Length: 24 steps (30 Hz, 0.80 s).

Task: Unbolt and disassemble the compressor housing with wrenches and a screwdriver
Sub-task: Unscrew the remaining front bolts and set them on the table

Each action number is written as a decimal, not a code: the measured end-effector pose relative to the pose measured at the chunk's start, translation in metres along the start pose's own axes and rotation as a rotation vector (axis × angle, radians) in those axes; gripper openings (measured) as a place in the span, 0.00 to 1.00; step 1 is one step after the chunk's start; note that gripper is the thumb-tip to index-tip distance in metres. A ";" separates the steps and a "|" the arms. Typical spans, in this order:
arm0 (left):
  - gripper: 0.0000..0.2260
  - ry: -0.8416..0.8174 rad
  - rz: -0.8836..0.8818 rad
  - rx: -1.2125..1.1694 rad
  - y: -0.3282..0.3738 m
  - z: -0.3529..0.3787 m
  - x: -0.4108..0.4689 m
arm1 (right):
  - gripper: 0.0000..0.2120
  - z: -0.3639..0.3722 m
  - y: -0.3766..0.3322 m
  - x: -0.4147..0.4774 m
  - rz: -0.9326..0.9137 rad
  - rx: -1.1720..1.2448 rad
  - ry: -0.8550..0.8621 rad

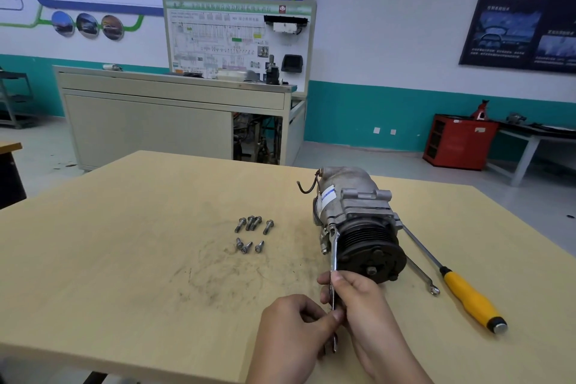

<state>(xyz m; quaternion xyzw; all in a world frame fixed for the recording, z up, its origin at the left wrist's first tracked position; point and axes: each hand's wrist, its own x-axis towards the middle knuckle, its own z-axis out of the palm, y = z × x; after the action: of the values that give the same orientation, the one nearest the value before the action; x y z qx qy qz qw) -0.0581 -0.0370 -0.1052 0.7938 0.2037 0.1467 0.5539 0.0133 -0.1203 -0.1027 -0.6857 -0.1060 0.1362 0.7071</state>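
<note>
On table (pixel 124 259): 7 bolts (pixel 250 223) | left hand (pixel 293 330), right hand (pixel 361 299) grip wrench (pixel 334 254) | second wrench (pixel 417 273) unheld

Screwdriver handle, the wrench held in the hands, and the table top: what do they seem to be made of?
Screwdriver handle: likely plastic, smooth, yellow-orange, with a shiny metal-looking end cap.
Held wrench: probably chromed steel, bright with mirror-like glints.
Table top: looks like pale wood-grain laminate or veneer, matte, with dark smudges.
</note>
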 end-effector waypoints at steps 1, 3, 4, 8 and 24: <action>0.11 0.005 0.002 0.008 0.000 -0.001 0.001 | 0.15 0.001 0.000 0.000 0.007 0.006 -0.001; 0.11 0.014 0.012 0.031 -0.001 -0.003 0.002 | 0.15 0.002 0.000 0.000 0.018 0.011 -0.006; 0.11 0.015 0.017 0.041 -0.001 -0.004 0.003 | 0.15 0.002 0.000 0.000 0.015 0.003 -0.006; 0.11 0.007 0.027 0.071 -0.003 -0.004 0.003 | 0.14 0.002 0.001 -0.002 -0.022 -0.031 0.002; 0.08 -0.039 0.082 0.101 -0.008 -0.006 0.008 | 0.14 0.006 0.001 -0.002 -0.039 -0.036 0.014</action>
<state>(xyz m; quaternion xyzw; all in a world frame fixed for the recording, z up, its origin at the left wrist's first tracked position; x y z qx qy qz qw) -0.0549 -0.0256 -0.1107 0.8312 0.1673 0.1432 0.5104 0.0097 -0.1151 -0.1034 -0.6970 -0.1169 0.1158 0.6979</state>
